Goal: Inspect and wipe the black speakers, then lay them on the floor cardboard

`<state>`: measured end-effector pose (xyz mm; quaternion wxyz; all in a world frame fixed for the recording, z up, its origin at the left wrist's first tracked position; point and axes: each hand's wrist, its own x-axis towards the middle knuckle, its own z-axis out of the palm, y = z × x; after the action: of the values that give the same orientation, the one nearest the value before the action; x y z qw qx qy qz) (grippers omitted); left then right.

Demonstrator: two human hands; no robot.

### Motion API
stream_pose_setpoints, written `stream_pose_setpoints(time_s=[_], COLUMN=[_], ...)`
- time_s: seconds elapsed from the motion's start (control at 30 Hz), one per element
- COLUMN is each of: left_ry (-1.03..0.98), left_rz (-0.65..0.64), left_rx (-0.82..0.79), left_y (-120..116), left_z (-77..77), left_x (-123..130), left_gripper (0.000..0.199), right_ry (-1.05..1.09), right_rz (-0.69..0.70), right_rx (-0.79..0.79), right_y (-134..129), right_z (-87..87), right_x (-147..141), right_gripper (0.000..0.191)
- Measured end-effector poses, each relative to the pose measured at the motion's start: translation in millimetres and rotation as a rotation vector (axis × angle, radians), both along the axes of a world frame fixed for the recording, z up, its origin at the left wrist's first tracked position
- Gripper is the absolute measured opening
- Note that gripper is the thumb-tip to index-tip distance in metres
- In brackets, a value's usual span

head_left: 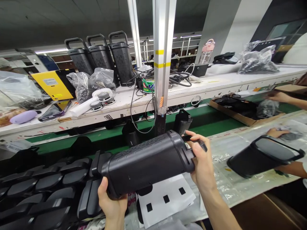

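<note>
A black speaker-like housing (146, 163) with rounded edges and a textured upper side is held up, tilted, between my hands. My left hand (112, 199) supports its lower left end, with the thumb on the near side and the other fingers mostly hidden beneath. At the other end my right hand (201, 156) grips the carry handle and the end cap. Under the housing lies a white sheet (165, 204) with black squares. To the left stand several similar black housings (50, 182) in close rows.
A white shelf (134, 103) runs across, with a metal post (163, 64) before it. On it stand black housings (122, 60) and a yellow box (54, 84). At right, a co-worker's hands are near a plastic bag, another housing (254, 159) and a cardboard tray (236, 116).
</note>
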<state>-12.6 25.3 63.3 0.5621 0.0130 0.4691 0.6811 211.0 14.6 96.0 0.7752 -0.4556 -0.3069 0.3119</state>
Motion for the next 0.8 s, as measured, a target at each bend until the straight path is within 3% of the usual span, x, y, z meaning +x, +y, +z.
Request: stream_pose_setpoints(time_s=[0.13, 0.37, 0.43, 0.57, 0.63, 0.7, 0.8], left_ry=[-0.016, 0.018, 0.112, 0.492, 0.657, 0.691, 0.578], left_rz=[0.003, 0.008, -0.015, -0.136, -0.147, -0.158, -0.219], left_rx=[-0.003, -0.024, 0.072, 0.510, 0.628, 0.696, 0.733], left_y=[2.8, 3.0, 1.2, -7.3, -12.4, -15.8, -15.9], left_z=[1.7, 1.9, -0.6, 1.6, 5.1, 7.0, 4.7], left_x=[2.2, 1.5, -2.9, -7.5, -6.0, -3.5, -1.7], left_gripper=[0.039, 0.040, 0.048, 0.090, 0.098, 0.097, 0.094], right_ry=[0.214, 0.334, 0.413, 0.537, 0.524, 0.473, 0.381], right_rz=[0.071, 0.147, 0.197, 0.301, 0.295, 0.230, 0.102], right_rx=[-0.016, -0.095, -0.182, -0.399, -0.455, -0.440, -0.346], right_y=[-0.5, -6.6, -6.4, 0.9, 5.1, 7.0, 5.4], right_z=[4.8, 1.7, -4.9, -31.0, -45.5, -55.0, -56.8], right_x=[3.0, 12.8, 23.4, 43.6, 46.0, 42.9, 35.4], right_gripper=[0.036, 0.034, 0.033, 0.056, 0.058, 0.062, 0.064])
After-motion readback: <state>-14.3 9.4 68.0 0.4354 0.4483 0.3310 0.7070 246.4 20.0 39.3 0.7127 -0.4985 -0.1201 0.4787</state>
